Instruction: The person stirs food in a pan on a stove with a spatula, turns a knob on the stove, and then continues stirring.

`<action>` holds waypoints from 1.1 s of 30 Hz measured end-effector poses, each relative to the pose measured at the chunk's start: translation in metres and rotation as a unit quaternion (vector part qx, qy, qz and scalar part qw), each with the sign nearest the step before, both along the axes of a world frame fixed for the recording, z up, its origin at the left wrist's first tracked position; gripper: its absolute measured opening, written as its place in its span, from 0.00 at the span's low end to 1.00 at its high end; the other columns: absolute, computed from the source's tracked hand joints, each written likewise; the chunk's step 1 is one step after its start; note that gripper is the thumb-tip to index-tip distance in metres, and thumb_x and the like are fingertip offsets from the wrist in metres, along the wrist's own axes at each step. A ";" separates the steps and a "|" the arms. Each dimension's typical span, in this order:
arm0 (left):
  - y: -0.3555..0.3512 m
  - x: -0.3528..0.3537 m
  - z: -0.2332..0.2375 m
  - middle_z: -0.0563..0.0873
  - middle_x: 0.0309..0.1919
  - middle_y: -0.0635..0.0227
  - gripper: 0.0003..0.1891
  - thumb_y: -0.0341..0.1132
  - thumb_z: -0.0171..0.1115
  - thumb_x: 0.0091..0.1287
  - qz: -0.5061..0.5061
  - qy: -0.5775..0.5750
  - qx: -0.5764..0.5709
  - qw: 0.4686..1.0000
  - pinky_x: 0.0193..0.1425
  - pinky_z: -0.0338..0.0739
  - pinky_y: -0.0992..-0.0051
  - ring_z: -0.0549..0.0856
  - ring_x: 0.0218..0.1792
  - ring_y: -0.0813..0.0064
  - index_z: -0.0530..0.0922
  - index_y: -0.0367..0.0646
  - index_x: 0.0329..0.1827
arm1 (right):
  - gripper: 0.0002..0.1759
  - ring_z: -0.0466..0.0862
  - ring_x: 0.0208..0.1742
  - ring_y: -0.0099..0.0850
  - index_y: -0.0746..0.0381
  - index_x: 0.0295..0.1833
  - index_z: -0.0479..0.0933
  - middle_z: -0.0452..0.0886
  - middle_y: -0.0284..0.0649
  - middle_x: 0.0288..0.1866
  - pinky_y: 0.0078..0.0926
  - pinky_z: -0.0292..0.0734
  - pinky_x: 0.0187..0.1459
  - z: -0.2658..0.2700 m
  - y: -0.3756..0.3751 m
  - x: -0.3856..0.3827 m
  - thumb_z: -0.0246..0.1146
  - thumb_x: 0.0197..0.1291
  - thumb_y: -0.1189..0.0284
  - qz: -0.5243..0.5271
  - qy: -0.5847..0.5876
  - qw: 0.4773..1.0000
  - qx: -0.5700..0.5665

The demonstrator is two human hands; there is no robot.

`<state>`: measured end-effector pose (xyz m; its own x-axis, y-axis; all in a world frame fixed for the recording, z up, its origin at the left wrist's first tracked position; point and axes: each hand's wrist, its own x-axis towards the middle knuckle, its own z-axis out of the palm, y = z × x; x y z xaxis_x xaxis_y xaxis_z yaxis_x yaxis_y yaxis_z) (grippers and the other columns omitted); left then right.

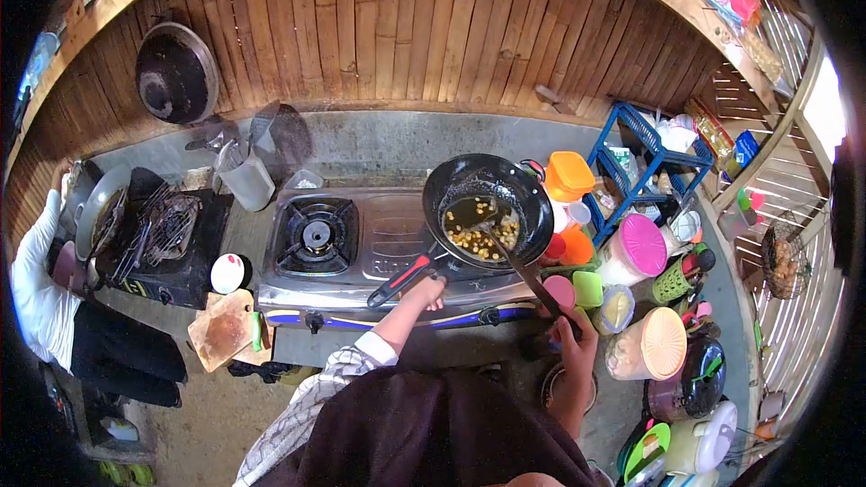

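Note:
A black wok (458, 182) sits over the right burner of the steel gas stove (388, 207), with small yellowish pieces (478, 239) in liquid inside. My right hand (575, 329) is closed round the handle of a dark spatula (534, 284), whose head is down among the pieces. The wok's black and red handle (401, 280) points to the lower left. Just below and right of that handle is my left hand (430, 292), near the stove's front edge; its fingers are bent, and whether they touch anything is unclear.
Another person (45, 298) stands at the far left beside a second stove (162, 243). A cutting board (221, 332) with a green-handled knife (257, 332) lies left of my stove. Lidded containers (642, 248) and a blue rack (645, 162) crowd the right. The left burner (317, 234) holds no pan.

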<state>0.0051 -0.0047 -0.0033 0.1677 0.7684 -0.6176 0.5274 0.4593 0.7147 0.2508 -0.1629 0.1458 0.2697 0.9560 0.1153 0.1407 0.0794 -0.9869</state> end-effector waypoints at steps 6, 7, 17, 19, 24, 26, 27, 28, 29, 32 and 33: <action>-0.002 -0.001 0.008 0.79 0.14 0.61 0.28 0.48 0.34 0.61 -0.004 -0.012 -0.001 1.000 0.22 0.73 0.74 0.76 0.13 0.73 0.74 0.37 0.15 | 0.07 0.70 0.24 0.17 0.69 0.37 0.75 0.74 0.32 0.24 0.12 0.64 0.25 0.041 -0.026 -0.008 0.56 0.54 0.77 -0.097 -0.002 0.995 0.000; 0.000 -0.001 0.003 0.79 0.14 0.61 0.28 0.48 0.33 0.61 -0.007 -0.013 0.000 1.000 0.22 0.73 0.74 0.76 0.13 0.73 0.74 0.37 0.15 | 0.07 0.70 0.24 0.17 0.69 0.37 0.75 0.74 0.32 0.24 0.12 0.64 0.25 0.044 -0.028 -0.007 0.56 0.54 0.77 -0.093 -0.001 0.996 0.000; -0.001 0.000 0.004 0.80 0.14 0.62 0.28 0.48 0.33 0.60 -0.007 0.007 0.003 1.000 0.22 0.73 0.74 0.76 0.12 0.75 0.75 0.38 0.15 | 0.08 0.71 0.21 0.20 0.68 0.35 0.76 0.76 0.36 0.24 0.16 0.65 0.25 0.034 -0.039 0.043 0.54 0.56 0.75 -0.122 -0.129 0.981 0.083; 0.000 0.000 0.002 0.80 0.15 0.61 0.30 0.50 0.30 0.61 -0.018 0.008 0.010 1.000 0.20 0.72 0.74 0.75 0.12 0.74 0.75 0.36 0.16 | 0.08 0.71 0.20 0.21 0.68 0.35 0.76 0.77 0.36 0.24 0.16 0.65 0.24 0.029 -0.038 0.048 0.54 0.55 0.75 -0.128 -0.128 0.978 0.104; 0.005 0.003 -0.011 0.80 0.17 0.59 0.34 0.52 0.25 0.62 -0.025 0.008 0.015 1.000 0.19 0.72 0.73 0.75 0.12 0.72 0.75 0.33 0.17 | 0.10 0.70 0.15 0.19 0.70 0.36 0.74 0.75 0.36 0.22 0.15 0.64 0.18 0.025 -0.033 0.049 0.53 0.58 0.72 -0.103 -0.103 0.987 0.063; 0.003 0.002 -0.004 0.80 0.17 0.58 0.35 0.52 0.25 0.62 -0.021 0.003 0.005 1.000 0.19 0.72 0.72 0.75 0.13 0.71 0.75 0.33 0.17 | 0.11 0.70 0.16 0.19 0.70 0.37 0.74 0.74 0.36 0.22 0.14 0.64 0.19 0.024 -0.027 0.042 0.52 0.58 0.72 -0.106 -0.095 0.988 0.062; 0.003 0.002 -0.005 0.80 0.17 0.58 0.35 0.52 0.25 0.62 -0.019 0.004 0.005 1.000 0.19 0.72 0.72 0.75 0.13 0.71 0.75 0.33 0.17 | 0.11 0.70 0.16 0.19 0.69 0.37 0.74 0.74 0.36 0.21 0.14 0.64 0.19 0.023 -0.024 0.039 0.52 0.58 0.72 -0.110 -0.086 0.988 0.061; 0.003 0.003 -0.007 0.80 0.17 0.58 0.34 0.52 0.26 0.61 -0.014 0.001 0.004 1.000 0.19 0.72 0.72 0.75 0.13 0.71 0.75 0.33 0.17 | 0.11 0.71 0.17 0.19 0.69 0.38 0.74 0.74 0.36 0.20 0.15 0.64 0.19 0.013 -0.020 0.042 0.52 0.58 0.72 -0.119 -0.122 0.984 0.057; 0.004 0.003 -0.008 0.80 0.17 0.59 0.34 0.52 0.27 0.61 -0.010 -0.002 0.004 1.000 0.20 0.72 0.72 0.75 0.13 0.71 0.74 0.33 0.17 | 0.11 0.71 0.17 0.19 0.69 0.38 0.74 0.74 0.36 0.20 0.15 0.64 0.19 0.001 -0.013 0.045 0.52 0.58 0.72 -0.118 -0.121 0.984 0.058; 0.004 0.003 -0.008 0.80 0.16 0.59 0.33 0.52 0.28 0.61 -0.015 0.009 0.001 1.000 0.20 0.72 0.72 0.75 0.13 0.71 0.74 0.34 0.18 | 0.11 0.71 0.17 0.20 0.69 0.41 0.73 0.73 0.36 0.19 0.15 0.65 0.20 -0.001 -0.001 0.033 0.52 0.58 0.73 -0.070 -0.045 0.995 0.061; 0.004 0.003 -0.009 0.80 0.16 0.59 0.33 0.52 0.28 0.61 -0.015 0.008 0.001 1.000 0.20 0.72 0.72 0.75 0.13 0.71 0.74 0.34 0.18 | 0.11 0.71 0.17 0.20 0.69 0.41 0.73 0.73 0.36 0.19 0.15 0.65 0.20 -0.002 0.001 0.030 0.52 0.58 0.73 -0.070 -0.046 0.995 0.062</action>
<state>0.0080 -0.0011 -0.0122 0.1811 0.7650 -0.6181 0.5526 0.4407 0.7074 0.2808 -0.1615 0.1440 0.3814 0.8869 0.2607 0.2473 0.1738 -0.9532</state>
